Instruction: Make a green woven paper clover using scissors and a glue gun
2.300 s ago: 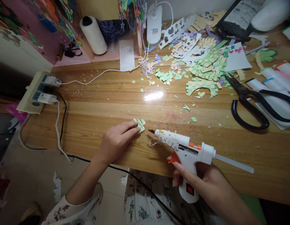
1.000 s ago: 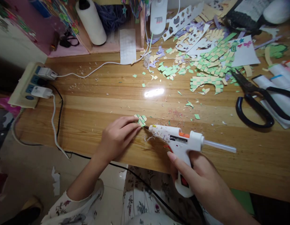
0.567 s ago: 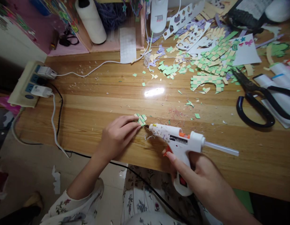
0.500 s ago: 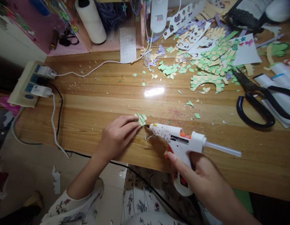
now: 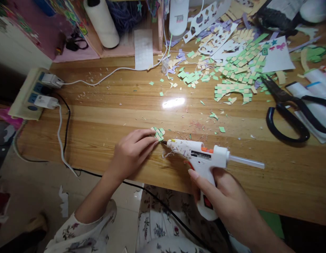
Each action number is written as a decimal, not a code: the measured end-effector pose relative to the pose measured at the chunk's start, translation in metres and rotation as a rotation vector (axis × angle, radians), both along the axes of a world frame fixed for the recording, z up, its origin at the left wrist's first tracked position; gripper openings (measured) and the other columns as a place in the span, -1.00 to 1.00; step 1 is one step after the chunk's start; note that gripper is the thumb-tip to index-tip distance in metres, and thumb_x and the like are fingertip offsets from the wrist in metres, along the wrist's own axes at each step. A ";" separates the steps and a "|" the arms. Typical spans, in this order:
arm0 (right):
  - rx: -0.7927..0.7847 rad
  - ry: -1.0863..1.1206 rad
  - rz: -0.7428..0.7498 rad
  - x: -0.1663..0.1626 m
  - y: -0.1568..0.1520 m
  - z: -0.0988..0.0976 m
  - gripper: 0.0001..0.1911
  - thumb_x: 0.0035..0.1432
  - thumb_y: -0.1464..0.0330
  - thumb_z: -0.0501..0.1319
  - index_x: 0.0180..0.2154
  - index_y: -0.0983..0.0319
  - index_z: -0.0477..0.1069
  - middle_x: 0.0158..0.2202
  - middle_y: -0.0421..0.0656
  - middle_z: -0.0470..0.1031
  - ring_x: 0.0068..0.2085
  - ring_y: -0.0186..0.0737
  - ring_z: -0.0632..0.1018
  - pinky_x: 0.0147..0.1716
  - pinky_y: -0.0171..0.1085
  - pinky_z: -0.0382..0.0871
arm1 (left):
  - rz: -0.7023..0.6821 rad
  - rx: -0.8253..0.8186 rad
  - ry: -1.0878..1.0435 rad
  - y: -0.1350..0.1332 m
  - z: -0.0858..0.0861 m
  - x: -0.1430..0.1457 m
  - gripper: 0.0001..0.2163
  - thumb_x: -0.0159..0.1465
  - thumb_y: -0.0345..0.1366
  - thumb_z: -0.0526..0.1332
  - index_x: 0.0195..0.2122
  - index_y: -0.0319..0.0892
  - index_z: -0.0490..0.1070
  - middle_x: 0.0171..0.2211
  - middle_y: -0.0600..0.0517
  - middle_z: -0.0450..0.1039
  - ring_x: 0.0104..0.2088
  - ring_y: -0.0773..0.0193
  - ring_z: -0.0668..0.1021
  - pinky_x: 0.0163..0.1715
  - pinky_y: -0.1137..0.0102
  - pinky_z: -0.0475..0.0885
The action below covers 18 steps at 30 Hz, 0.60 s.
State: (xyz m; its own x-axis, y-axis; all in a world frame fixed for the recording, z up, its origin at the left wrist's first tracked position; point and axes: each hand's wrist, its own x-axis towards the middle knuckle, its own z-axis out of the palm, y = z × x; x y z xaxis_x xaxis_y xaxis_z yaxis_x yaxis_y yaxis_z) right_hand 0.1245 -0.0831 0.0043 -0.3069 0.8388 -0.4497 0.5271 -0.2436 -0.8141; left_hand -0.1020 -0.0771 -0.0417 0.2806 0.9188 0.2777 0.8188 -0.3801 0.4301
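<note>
Between the fingertips of my left hand (image 5: 132, 151) is a small woven paper piece (image 5: 159, 133) in green and cream checks, held just above or on the table. My right hand (image 5: 226, 196) is wrapped round the handle of a white hot glue gun (image 5: 199, 154), its thumb and fingers near the orange-red trigger. The gun's dark nozzle (image 5: 164, 142) points left and meets or almost meets the lower edge of the paper piece. A clear glue stick (image 5: 247, 162) juts from the back of the gun. Fine glue strings hang by the nozzle.
Black-handled scissors (image 5: 289, 112) lie at the right. Woven paper scraps (image 5: 239, 66) are heaped at the back right. A power strip (image 5: 29, 95) with plugged-in chargers stands on the left, and a black cord (image 5: 99, 174) runs along the table's front edge.
The glue gun's rear has swung slightly left and its angle has shifted a little, the nozzle staying at the paper piece. My left hand has hardly moved.
</note>
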 end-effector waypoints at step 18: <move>-0.003 0.039 -0.001 0.001 -0.003 -0.006 -0.70 0.19 0.12 0.10 -0.30 0.18 0.47 -0.19 -0.06 0.59 -0.08 0.02 0.55 0.00 -0.12 0.38 | 0.001 -0.010 -0.006 0.001 0.001 0.000 -0.89 0.24 -0.34 0.22 -0.22 -0.13 0.48 -0.13 -0.02 0.53 -0.12 0.24 0.53 -0.10 0.34 0.43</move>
State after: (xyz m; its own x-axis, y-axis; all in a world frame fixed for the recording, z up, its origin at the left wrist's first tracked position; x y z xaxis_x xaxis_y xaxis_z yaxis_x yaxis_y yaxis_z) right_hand 0.1257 -0.0857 -0.0016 -0.3233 0.8377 -0.4401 0.4943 -0.2471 -0.8334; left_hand -0.1016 -0.0762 -0.0410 0.2778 0.9220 0.2698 0.8169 -0.3745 0.4387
